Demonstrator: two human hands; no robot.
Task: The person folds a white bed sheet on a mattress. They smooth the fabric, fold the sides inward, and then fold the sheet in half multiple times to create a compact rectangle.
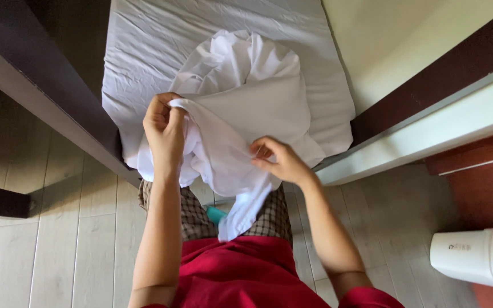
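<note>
Pale floorboards (81,239) run under us, and straight ahead lies a bed (144,51) with a wrinkled white sheet, framed on each side by dark wooden rails (41,91). We stand at its foot, red shirt and checked shorts showing below our arms.

Our left hand (164,128) is closed on a bunched edge of the white cloth (246,108), fingers curled tight over the fold at its upper left corner. Our right hand (281,159) pinches the cloth's lower right edge between thumb and fingertips, the other fingers loosely bent.

Most of the cloth spreads away from us, over the end of the mattress, while a narrow tail hangs down between our arms towards our waist. Its long axis runs from that hanging tail up and away to the heap on the bed, so the bulk lies forward of both hands. Both sit at the near edge, the right one a little closer to our body.

Down at the right, on the floor beside a reddish panel (486,188), stands a white lidded bin (477,256) with a small grey mark on its side, too small to make out.
</note>
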